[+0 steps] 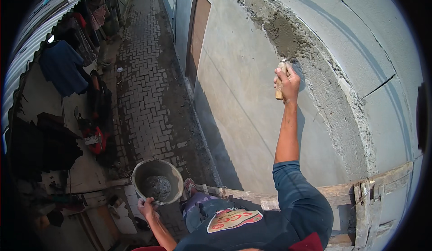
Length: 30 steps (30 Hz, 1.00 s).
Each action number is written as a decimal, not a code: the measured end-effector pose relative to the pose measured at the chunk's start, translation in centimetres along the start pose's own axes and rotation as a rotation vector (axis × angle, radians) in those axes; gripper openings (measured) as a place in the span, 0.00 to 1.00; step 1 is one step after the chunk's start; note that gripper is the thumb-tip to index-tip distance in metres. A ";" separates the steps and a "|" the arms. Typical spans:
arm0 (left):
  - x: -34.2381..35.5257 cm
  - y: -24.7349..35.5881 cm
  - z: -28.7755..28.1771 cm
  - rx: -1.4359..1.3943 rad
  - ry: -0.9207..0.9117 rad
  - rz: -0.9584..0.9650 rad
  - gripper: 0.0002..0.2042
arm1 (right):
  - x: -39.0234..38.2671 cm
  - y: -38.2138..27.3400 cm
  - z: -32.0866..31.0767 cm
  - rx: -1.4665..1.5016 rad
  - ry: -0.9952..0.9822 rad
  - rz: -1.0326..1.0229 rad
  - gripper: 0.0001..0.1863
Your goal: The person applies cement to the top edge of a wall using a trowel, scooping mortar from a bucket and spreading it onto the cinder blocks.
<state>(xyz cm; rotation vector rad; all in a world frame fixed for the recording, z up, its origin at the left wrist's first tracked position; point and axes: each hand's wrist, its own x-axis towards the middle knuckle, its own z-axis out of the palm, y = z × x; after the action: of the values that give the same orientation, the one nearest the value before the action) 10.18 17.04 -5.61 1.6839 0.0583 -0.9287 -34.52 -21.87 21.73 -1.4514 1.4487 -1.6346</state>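
My right hand (290, 83) is closed round the wooden handle of a trowel (279, 91), held up against the wall. Little of its blade shows; it lies at the lower end of a dark, wet mortar patch (281, 33). This patch is part of a rough grey band that runs between the smooth plastered wall (252, 98) and pale blocks (351, 39). Low on the left, my left hand (147, 208) grips the near rim of a grey bucket (140, 179). Some grey mortar (158, 188) lies in its bottom.
Weathered wooden planks (330, 192) cross close to me at the right. A paved alley (144, 80) runs below, past a brown door (198, 35). On the left are hanging clothes (63, 66), a red motorcycle (94, 138) and a corrugated roof (45, 19).
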 end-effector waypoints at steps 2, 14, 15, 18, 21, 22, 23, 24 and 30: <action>-0.6 1.3 1.9 0.037 -0.016 0.026 0.08 | -4.0 -1.0 0.5 -0.017 -0.224 0.081 0.17; -2.6 6.6 17.1 0.130 -0.482 0.397 0.11 | -20.2 6.3 11.5 -1.035 -1.203 -0.189 0.11; -3.3 6.8 17.6 0.134 -0.487 0.394 0.11 | -20.0 6.8 11.5 -1.036 -1.201 -0.181 0.11; -4.4 6.9 18.4 0.260 -0.484 0.660 0.10 | -18.3 8.3 11.3 -0.911 -1.447 0.441 0.13; -4.3 6.3 18.3 0.276 -0.538 0.660 0.10 | -17.2 11.4 8.0 -0.438 -1.479 1.016 0.11; -4.4 6.2 18.2 0.277 -0.539 0.657 0.10 | -17.8 12.0 7.0 -0.317 -1.447 1.187 0.12; -4.4 6.2 17.9 0.281 -0.559 0.599 0.09 | -18.7 12.8 6.4 -0.147 -1.468 1.339 0.15; -4.4 6.2 17.8 0.285 -0.578 0.542 0.09 | -19.6 13.6 5.5 -0.027 -1.443 1.386 0.15; -4.1 6.5 16.4 0.061 -0.608 0.211 0.23 | -21.0 11.8 3.8 0.085 -1.361 1.194 0.16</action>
<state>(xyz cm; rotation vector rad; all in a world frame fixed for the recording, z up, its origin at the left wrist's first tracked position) 1.70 2.65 1.52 1.3666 -0.5484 -1.2480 -27.91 -8.28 2.59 -0.8556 0.9260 0.1244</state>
